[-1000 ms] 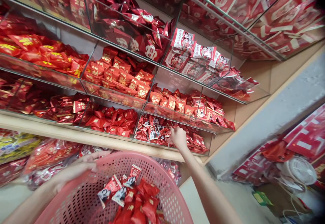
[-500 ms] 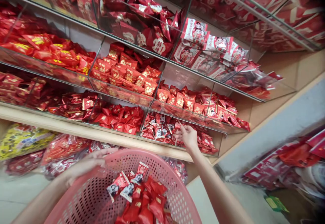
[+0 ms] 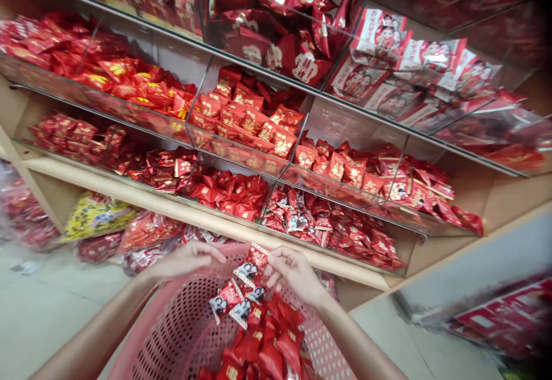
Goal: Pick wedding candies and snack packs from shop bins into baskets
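My right hand (image 3: 290, 272) is above the pink basket, its fingers closed on the edge of a red and white candy packet (image 3: 252, 265) printed with small figures. Similar packets (image 3: 227, 299) lie just below it, beside a pile of plain red wrapped candies (image 3: 259, 345). My left hand (image 3: 192, 258) reaches over the far left rim of the perforated pink basket (image 3: 172, 311), fingers stretched out and holding nothing; whether its underside touches the rim is hidden. The bottom-shelf compartment of matching figure-printed packets (image 3: 297, 219) lies beyond the right hand.
Tiered shelves with clear dividers hold red candies (image 3: 248, 118) and larger white-and-red packets (image 3: 431, 52). A wooden ledge (image 3: 142, 193) runs along the bottom. Under it lie a yellow bag (image 3: 97, 216) and red bags (image 3: 149, 230) on the floor. A grey wall (image 3: 474, 271) stands at right.
My right hand has come back from the bottom-shelf compartment to the basket with a candy packet. My left hand's fingers have shifted along the rim. The view has swung left.
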Motion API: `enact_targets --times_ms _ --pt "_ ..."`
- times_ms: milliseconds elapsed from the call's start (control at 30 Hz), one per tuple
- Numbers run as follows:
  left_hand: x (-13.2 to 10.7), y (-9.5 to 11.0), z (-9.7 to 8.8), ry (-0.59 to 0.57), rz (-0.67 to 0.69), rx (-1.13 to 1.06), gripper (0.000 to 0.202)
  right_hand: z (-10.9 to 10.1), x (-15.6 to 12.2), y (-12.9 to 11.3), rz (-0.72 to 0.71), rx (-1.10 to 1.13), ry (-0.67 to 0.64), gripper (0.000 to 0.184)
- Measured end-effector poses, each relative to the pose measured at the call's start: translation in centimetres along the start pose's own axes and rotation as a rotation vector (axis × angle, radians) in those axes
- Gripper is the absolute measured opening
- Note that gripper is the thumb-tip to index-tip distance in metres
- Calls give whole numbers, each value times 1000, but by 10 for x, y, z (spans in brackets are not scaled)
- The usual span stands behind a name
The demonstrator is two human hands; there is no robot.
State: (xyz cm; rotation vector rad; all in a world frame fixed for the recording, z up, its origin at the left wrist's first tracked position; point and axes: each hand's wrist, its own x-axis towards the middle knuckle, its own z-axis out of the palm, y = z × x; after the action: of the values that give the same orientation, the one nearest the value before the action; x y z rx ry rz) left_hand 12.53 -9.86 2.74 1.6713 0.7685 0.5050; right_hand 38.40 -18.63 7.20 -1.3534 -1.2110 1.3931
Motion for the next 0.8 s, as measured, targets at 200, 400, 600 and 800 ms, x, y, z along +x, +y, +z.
enact_targets --times_ms 200,400,600,800 --pt "-2 4 4 -30 -74 -124 23 36 17 9 -8 72 15 45" --pt "0 10 3 -61 -41 -34 20 35 21 15 -10 -2 21 46" --pt "-2 17 5 -103 -36 21 24 41 34 16 -72 -118 86 41" --pt "1 13 4 -118 15 -9 21 54 52 23 -171 -55 117 30"
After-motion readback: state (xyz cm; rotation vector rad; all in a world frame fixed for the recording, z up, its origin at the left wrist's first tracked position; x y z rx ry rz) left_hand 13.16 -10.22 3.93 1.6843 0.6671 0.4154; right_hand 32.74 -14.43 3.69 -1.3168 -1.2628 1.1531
